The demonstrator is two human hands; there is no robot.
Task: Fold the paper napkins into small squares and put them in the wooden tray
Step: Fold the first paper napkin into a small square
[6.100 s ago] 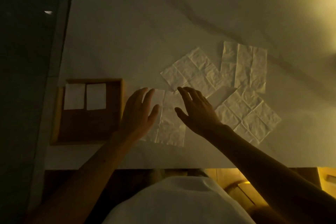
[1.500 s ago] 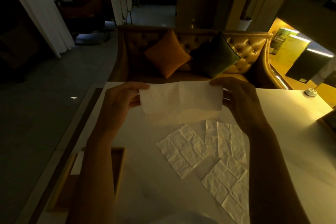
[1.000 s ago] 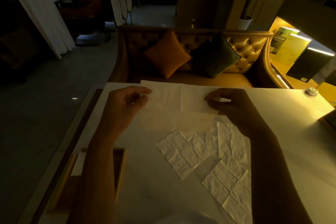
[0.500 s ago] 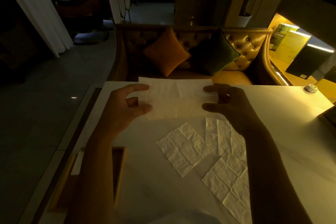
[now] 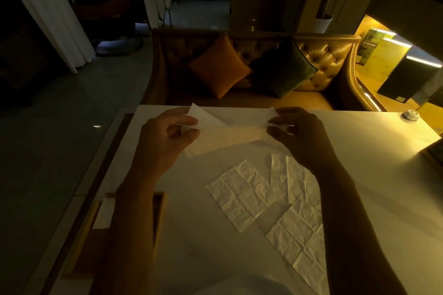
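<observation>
Both my hands hold one white paper napkin (image 5: 227,136) in the air above the far part of the white table (image 5: 196,242). My left hand (image 5: 165,139) pinches its left end and my right hand (image 5: 302,136) pinches its right end, with the top edge bent over toward me. Three unfolded, creased napkins lie flat on the table: one in the middle (image 5: 239,193), one behind my right wrist (image 5: 285,177), one at the near right (image 5: 299,242). The wooden tray (image 5: 159,213) sits at the near left, largely behind my left forearm, with a folded white square (image 5: 104,213) showing inside.
A tufted golden sofa (image 5: 330,60) with an orange cushion (image 5: 219,64) and a dark green cushion (image 5: 284,68) stands just beyond the table's far edge. A small round white object (image 5: 411,114) rests at the far right corner. A dark object's corner (image 5: 435,151) pokes in at the right edge.
Earlier the napkin lay flat under my hands. I lifted it and the view tilted up. Over the last second its top edge has come down toward me and the napkin has sunk lower.
</observation>
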